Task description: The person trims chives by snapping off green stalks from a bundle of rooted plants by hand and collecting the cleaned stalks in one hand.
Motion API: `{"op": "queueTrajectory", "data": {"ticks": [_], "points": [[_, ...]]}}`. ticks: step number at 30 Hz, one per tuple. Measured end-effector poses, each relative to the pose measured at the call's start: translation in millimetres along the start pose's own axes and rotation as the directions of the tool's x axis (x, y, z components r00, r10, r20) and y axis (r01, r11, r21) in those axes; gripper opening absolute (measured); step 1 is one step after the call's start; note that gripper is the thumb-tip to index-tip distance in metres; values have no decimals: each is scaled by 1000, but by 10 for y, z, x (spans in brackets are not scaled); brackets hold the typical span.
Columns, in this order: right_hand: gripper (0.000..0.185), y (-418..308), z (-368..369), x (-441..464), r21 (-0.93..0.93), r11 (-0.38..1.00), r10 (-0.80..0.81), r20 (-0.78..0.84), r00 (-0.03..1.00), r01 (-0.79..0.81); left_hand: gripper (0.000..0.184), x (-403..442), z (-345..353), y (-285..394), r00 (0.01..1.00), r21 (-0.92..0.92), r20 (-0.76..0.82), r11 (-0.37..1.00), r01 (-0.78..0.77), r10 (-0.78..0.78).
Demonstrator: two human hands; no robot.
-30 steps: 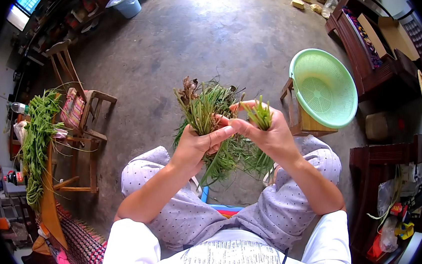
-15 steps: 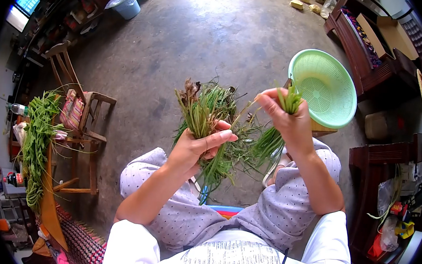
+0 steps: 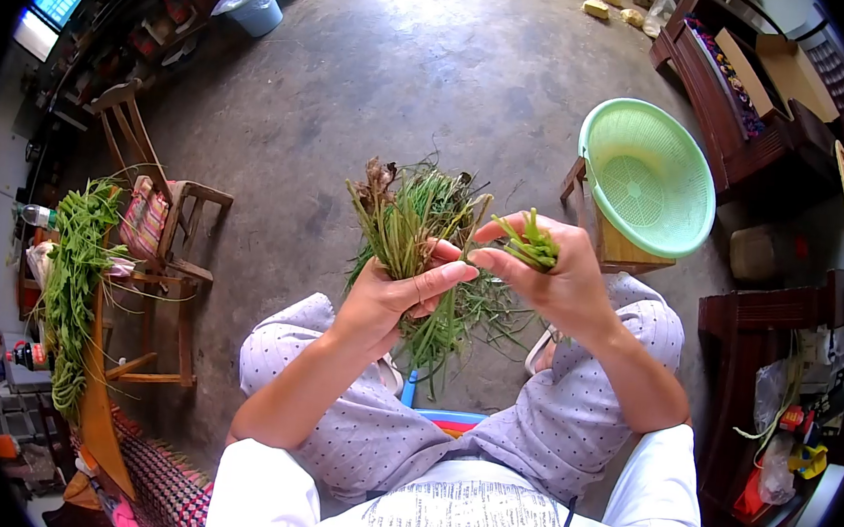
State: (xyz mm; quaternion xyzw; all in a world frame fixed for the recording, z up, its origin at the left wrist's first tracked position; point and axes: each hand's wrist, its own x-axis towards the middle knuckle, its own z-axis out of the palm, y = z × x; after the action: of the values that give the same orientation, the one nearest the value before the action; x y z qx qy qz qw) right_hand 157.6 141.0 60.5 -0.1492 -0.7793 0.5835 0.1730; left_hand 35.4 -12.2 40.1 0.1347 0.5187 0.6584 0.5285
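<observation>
Bundle of long, thin, green-to-brown plant stems (image 3: 395,229) is standing in the left hand (image 3: 387,291), w/ thumb & fingers gripping it above the grey concrete floor (image 3: 323,134). Right hand (image 3: 566,272) is clasping a smaller bunch of bright-green, blunt-ended stems (image 3: 532,245), thumb & forefinger reaching toward the left hand; can't tell if they're also pinching a single stem, or if the hands are touching. Behind & below, a loose, tangled heap of green & withered plant matter (image 3: 438,190) is lying on the floor.

Handling (judging by looks): both bunches are prob. weighing v. little; stems are looking fairly stiff near the ends, leafy parts soft, limp & easily bruised. Thin pieces may be slipping from a loose grip, so best hold is mid-stem, light but snug, w/ single stems taken near the tip btwn thumb & forefinger.

Vs. half a sec ago: right hand is now sitting nearer the left, farther from the pale green, round plastic basket (image 3: 688,151) on its brown wooden stool (image 3: 616,244); its bunch's trailing leaves are mostly hiding. Left hand is staying approx. put.
</observation>
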Motion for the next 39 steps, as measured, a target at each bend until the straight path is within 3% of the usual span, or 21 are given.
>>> {"op": "queueTrajectory", "data": {"ticks": [3,4,8,11,15,17,18,21,23,25,26,27,29,30,32,39], "points": [[18,116,77,26,165,986,-34,20,999,30,15,11,8,-11,1000,-1,-3,1000,-1,1],[15,88,71,26,203,978,30,51,998,-40,15,22,-3,-28,1000,13,6,1000,-14,14],[20,149,46,24,199,978,44,98,994,-63,16,22,7,-46,999,66,-18,997,-50,51],[18,63,-3,16,93,996,-22,79,997,15,15,5,27,-27,998,49,-22,997,-54,55],[18,75,-93,50,46,999,23,-95,995,-18,15,9,7,-16,999,29,-20,998,-49,49],[23,107,-180,88,-75,997,-59,-319,946,37,17,-3,12,7,999,22,-33,1000,5,-4],[30,62,-248,94,-231,973,-102,-326,940,25,17,-3,13,7,999,21,-33,1000,5,-4],[33,67,-244,59,-198,980,-91,-329,940,26,19,1,21,14,999,8,-43,1000,29,-28],[29,48,-166,-11,-154,988,-29,-249,968,-10,20,-4,33,36,997,-18,-39,997,71,-72],[18,49,3,-7,40,994,-89,-178,980,98,20,-10,41,46,997,-29,-37,997,66,-67],[17,-34,-76,-22,42,999,33,-24,999,-32,20,-12,45,42,997,-41,-33,997,62,-63],[17,10,-44,-14,42,999,36,-26,999,-35,20,-10,48,36,997,-41,-31,997,65,-66],[18,119,59,24,337,940,52,-3,999,-48,21,-8,51,28,998,-18,11,998,66,-66],[19,83,49,29,378,919,94,60,994,-110,21,-9,56,16,998,-16,13,998,66,-66],[18,116,57,25,365,923,114,46,992,-123,20,-10,65,-20,999,44,49,999,-19,17],[16,158,80,12,308,937,165,34,986,-167,16,-23,58,-12,999,144,12,989,-33,32]]}}
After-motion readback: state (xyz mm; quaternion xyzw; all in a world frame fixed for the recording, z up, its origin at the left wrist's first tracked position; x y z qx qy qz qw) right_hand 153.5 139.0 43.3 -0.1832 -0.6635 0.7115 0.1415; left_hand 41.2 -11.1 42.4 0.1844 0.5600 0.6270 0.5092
